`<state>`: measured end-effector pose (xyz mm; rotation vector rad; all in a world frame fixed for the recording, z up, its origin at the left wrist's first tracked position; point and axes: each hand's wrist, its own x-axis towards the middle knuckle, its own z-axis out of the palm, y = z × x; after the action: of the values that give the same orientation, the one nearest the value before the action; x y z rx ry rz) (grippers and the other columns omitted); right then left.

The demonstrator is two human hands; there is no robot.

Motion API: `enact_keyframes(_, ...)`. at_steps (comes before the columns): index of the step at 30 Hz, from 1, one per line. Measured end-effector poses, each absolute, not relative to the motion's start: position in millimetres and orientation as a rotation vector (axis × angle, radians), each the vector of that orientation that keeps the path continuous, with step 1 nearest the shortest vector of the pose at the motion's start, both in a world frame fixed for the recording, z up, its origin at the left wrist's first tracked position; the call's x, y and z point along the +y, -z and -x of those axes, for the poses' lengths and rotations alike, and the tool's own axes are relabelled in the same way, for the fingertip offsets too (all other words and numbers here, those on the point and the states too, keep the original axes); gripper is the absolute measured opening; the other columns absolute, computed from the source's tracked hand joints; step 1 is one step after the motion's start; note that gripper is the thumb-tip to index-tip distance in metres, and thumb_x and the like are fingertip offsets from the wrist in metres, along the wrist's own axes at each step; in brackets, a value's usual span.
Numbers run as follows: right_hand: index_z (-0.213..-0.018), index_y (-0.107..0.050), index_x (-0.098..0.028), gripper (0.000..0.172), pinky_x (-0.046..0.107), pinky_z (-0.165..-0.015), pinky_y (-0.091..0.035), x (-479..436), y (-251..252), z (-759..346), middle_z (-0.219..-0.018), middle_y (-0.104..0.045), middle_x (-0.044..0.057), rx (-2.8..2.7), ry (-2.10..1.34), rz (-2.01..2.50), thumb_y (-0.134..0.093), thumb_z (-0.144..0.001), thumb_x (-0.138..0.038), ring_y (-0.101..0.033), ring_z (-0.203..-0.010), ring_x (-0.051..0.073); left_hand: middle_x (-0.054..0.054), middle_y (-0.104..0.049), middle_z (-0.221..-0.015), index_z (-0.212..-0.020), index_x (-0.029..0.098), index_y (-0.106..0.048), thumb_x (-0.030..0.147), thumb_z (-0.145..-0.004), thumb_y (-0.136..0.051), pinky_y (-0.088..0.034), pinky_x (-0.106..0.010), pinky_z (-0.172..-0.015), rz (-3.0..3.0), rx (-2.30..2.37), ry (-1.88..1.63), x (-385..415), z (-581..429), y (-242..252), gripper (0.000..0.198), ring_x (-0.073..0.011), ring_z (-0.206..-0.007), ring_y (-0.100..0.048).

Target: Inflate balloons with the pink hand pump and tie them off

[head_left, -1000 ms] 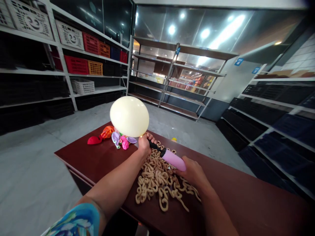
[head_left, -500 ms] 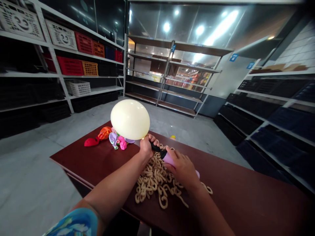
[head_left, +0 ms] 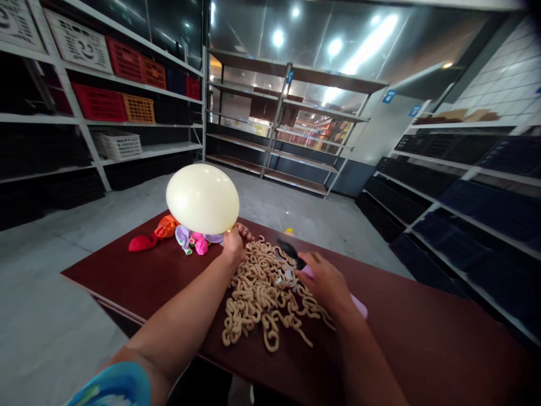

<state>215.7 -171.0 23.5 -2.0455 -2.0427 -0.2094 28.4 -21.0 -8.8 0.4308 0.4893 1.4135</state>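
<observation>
My left hand [head_left: 233, 244] is closed on the neck of an inflated cream balloon [head_left: 202, 198], held above the dark red table [head_left: 406, 332]. My right hand [head_left: 323, 282] grips a pink hand pump [head_left: 358, 305], whose black nozzle [head_left: 289, 251] points toward the balloon with a gap between them. Under both hands lies a heap of tan chain links [head_left: 264, 296].
Several limp balloons, red [head_left: 141, 242], orange [head_left: 165, 226] and pink and lilac [head_left: 192, 239], lie on the table's far left. A small yellow thing [head_left: 288, 231] sits past the far edge. Shelving with crates lines the left wall [head_left: 101, 101]; dark racks stand right [head_left: 465, 186].
The balloon has come off the pump's nozzle. My left hand moved left with it, and my right hand drew the pump back to the right.
</observation>
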Motion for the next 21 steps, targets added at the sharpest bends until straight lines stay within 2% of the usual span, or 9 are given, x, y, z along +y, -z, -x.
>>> enact_keyframes(3, -0.117, -0.048, -0.028, 0.040, 0.030, -0.067, -0.040, -170.2, -16.1, -261.6, -0.114, -0.056, 0.006, -1.709, 0.116, 2.375, -0.047, -0.080, -0.042, -0.057, -0.093, 0.022, 0.005, -0.029, -0.047, -0.056, 0.019, -0.027, 0.009, -0.067, -0.039, -0.032, -0.022, -0.040, -0.494, 0.523, -1.429, -15.9, -28.6, 14.5, 0.018, -0.0085, -0.037, -0.033)
enact_keyframes(6, -0.110, -0.053, -0.024, 0.042, 0.030, -0.062, -0.039, -171.8, -0.7, -301.5, -0.103, -0.062, 0.008, -1.515, -0.131, 2.651, -0.051, -0.074, -0.047, -0.060, -0.088, 0.024, 0.005, -0.028, -0.046, -0.054, 0.019, -0.027, 0.012, -0.069, -0.041, -0.028, -0.022, -0.038, -0.521, 0.536, -1.395, -16.9, -32.0, 16.5, 0.022, -0.0079, -0.036, -0.031)
enact_keyframes(9, -0.107, -0.054, -0.024, 0.044, 0.031, -0.064, -0.040, -173.6, 10.9, -321.7, -0.101, -0.063, 0.009, -1.374, -0.188, 2.754, -0.055, -0.069, -0.047, -0.060, -0.090, 0.026, 0.005, -0.028, -0.045, -0.051, 0.019, -0.026, 0.012, -0.068, -0.043, -0.025, -0.021, -0.036, -0.560, 0.543, -1.386, -20.3, -34.2, 15.1, 0.025, -0.0071, -0.036, -0.030)
enact_keyframes(14, -0.111, -0.053, -0.022, 0.060, 0.034, -0.067, -0.042, -173.0, 11.9, -323.6, -0.105, -0.063, 0.012, -1.302, -0.240, 2.776, -0.060, -0.061, -0.055, -0.059, -0.094, 0.028, 0.004, -0.028, -0.043, -0.049, 0.019, -0.027, 0.010, -0.065, -0.040, -0.024, -0.020, -0.035, -0.661, 0.521, -1.362, -24.0, -35.3, 14.6, 0.023, -0.0067, -0.035, -0.029)
enact_keyframes(21, -0.119, -0.048, -0.017, 0.073, 0.038, -0.076, -0.042, -172.0, 15.3, -325.1, -0.113, -0.059, 0.016, -1.266, -0.145, 2.732, -0.053, -0.064, -0.064, -0.056, -0.102, 0.031, 0.004, -0.029, -0.043, -0.048, 0.018, -0.027, 0.014, -0.065, -0.043, -0.023, -0.020, -0.035, -0.736, 0.543, -1.340, -24.0, -37.2, 18.7, 0.023, -0.0057, -0.034, -0.030)
